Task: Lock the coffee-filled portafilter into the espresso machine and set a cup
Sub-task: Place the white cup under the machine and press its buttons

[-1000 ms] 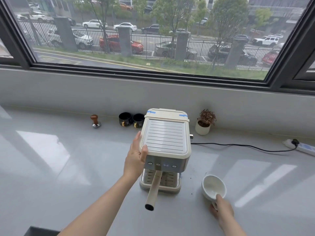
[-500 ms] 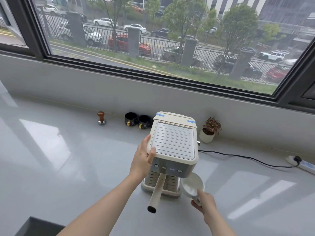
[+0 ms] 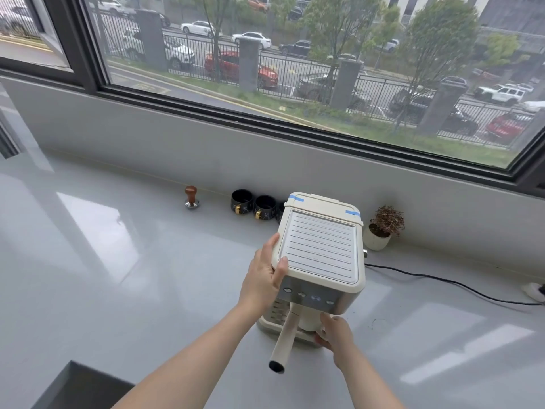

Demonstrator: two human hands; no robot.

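A cream espresso machine [image 3: 320,249] stands on the white counter [image 3: 118,261]. The portafilter sits under its front panel, and its long cream handle [image 3: 283,339] sticks out toward me. My left hand [image 3: 264,276] grips the machine's top left corner. My right hand [image 3: 334,335] holds a white cup [image 3: 309,322] on the drip tray [image 3: 272,315], under the machine's head and just right of the handle. Most of the cup is hidden by the machine and my fingers.
A wooden-knobbed tamper [image 3: 191,197] and two black cups [image 3: 253,202] stand by the wall, left of the machine. A small potted plant [image 3: 382,228] is at its right. A black cord [image 3: 442,281] runs right to a power strip [image 3: 535,290]. A dark box corner [image 3: 79,385] shows bottom left.
My right hand has carried the white cup from the counter at the right, leftward and under the machine's head onto the drip tray. My left hand has stayed on the machine.
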